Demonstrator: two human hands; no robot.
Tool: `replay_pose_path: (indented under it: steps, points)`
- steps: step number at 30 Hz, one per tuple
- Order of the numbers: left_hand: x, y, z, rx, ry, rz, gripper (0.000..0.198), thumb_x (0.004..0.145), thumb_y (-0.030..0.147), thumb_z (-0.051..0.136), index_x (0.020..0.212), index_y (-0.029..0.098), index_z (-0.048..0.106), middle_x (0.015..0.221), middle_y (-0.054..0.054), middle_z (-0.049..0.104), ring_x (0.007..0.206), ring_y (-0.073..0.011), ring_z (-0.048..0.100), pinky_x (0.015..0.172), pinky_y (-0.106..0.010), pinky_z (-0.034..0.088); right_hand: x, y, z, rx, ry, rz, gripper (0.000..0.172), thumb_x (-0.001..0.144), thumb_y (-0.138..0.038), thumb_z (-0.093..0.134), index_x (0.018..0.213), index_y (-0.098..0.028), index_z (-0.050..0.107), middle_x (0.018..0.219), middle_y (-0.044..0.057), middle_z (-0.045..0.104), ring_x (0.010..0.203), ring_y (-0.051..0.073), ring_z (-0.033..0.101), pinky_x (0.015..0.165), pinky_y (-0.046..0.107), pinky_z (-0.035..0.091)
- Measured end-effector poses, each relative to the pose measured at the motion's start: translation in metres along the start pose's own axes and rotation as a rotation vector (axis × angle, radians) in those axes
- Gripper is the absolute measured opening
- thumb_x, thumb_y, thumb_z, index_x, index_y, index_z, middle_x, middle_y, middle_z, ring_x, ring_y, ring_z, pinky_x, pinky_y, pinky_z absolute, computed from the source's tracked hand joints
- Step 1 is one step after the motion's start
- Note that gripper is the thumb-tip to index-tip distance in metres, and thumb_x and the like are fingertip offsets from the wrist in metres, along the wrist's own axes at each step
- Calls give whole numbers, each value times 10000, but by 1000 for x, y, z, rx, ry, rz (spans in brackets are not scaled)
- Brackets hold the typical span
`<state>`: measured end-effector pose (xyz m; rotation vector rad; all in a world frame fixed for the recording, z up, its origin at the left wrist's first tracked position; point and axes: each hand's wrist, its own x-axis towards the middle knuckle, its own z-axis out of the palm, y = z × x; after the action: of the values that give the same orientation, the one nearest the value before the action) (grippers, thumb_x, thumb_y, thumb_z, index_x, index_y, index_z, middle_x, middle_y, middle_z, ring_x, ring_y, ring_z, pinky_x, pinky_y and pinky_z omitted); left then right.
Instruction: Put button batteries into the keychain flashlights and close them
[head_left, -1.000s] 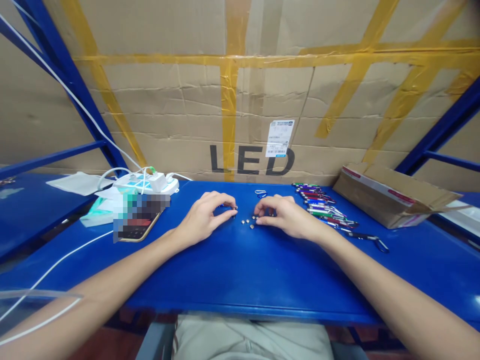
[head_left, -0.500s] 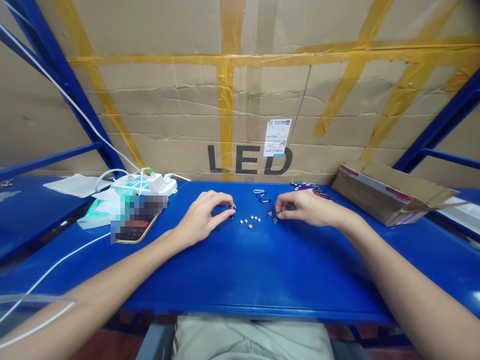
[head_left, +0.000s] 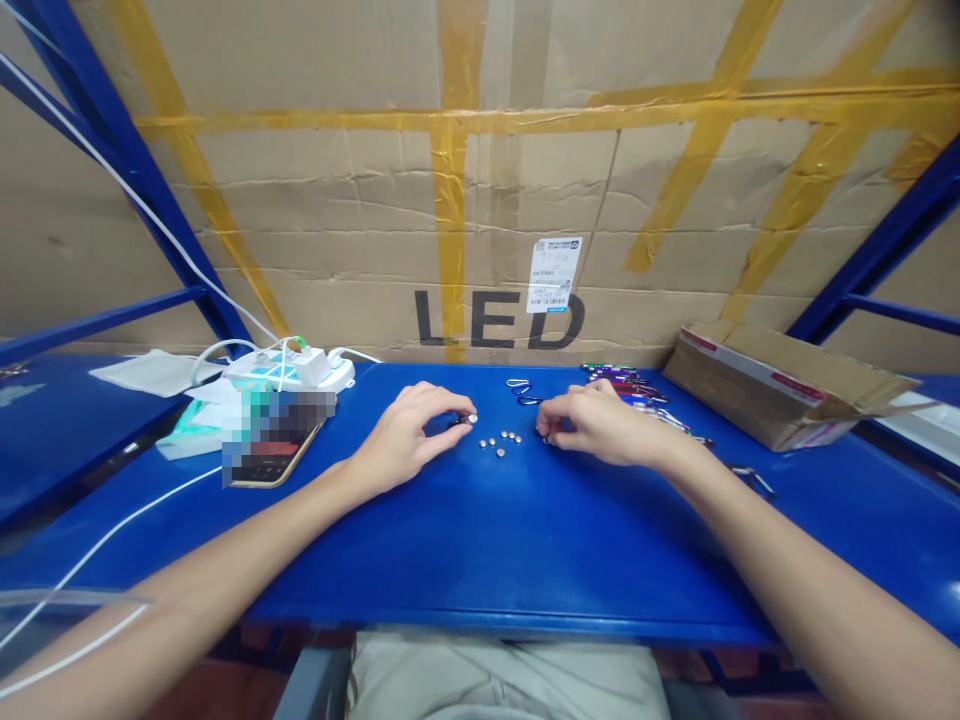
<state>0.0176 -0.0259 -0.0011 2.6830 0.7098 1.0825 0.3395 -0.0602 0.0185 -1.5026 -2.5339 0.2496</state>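
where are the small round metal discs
In the head view, the small round silvery metal discs lie on the glossy blue tabletop between the left hand and right hand.

Discs [head_left: 501, 453] on tabletop [head_left: 480, 550] between left hand [head_left: 405, 432] and right hand [head_left: 600, 427], clips [head_left: 529, 401] behind, phone [head_left: 277, 452] left, pen-like tubes [head_left: 628, 388] and carton [head_left: 750, 385] right

The small discs [head_left: 500, 453] are silvery, the tabletop [head_left: 480, 545] plain blue.

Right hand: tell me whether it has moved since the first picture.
Yes: the right hand sits farther right overall, judged against the white label.
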Motion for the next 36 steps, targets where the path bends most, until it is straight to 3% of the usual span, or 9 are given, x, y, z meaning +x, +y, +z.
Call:
replay_pose_path:
  steps: [5, 9, 14, 20, 31, 36]
  points:
    - [0, -4, 3, -23, -32, -52, 233, 1074, 404, 665, 1244, 250, 712, 1169, -59, 805, 1075, -246, 715, 1015, -421, 506, 1, -5, 2, -21, -16, -41, 95, 920, -210, 655, 913, -267, 732, 955, 36, 810, 961, 288, 645, 932, 440, 319]
    - [0, -6, 4, -23, -41, -42, 169, 1066, 394, 683, 1117, 238, 727, 1111, -57, 791, 1040, -241, 699, 998, -412, 498, 0, -6, 1, 60, 31, -78, 107, 1012, -283, 584, 975, -248, 678, 1008, 69, 787, 939, 270, 642, 871, 403, 373]
    - [0, -2, 6, -34, -39, -40, 129, 1060, 350, 698, 1109, 234, 725, 1068, -35, 776, 1006, -226, 689, 976, -391, 484, 0, -20, 1, 198, 143, -76, 203, 1095, -396, 503, 1047, -245, 630, 1079, 81, 747, 966, 259, 634, 855, 385, 430]
    - [-1, 2, 8, -32, -42, -8, 160, 1068, 384, 692, 1076, 226, 715, 1020, -23, 772, 974, -215, 687, 966, -380, 463, 4, -50, 11, 422, 289, -169, 167, 1082, -393, 580, 1040, -245, 644, 1085, 63, 738, 1008, 239, 656, 932, 370, 495]
    - [-1, 7, 5, 28, -31, 123, 161, 1110, 349, 637, 1150, 211, 709, 1054, -41, 763, 981, -205, 664, 949, -373, 432, 6, -62, 21, 281, 439, -251, 70, 1086, -271, 606, 1042, -235, 646, 1026, 46, 733, 948, 225, 600, 922, 381, 447]
    - [-1, 7, 5, 52, -28, 149, 168, 1116, 343, 629, 1153, 204, 715, 1075, -52, 773, 998, -209, 670, 945, -377, 436, 7, -62, 22, 269, 436, -262, 65, 1085, -248, 608, 1036, -229, 648, 1023, 43, 728, 948, 220, 595, 908, 371, 439]
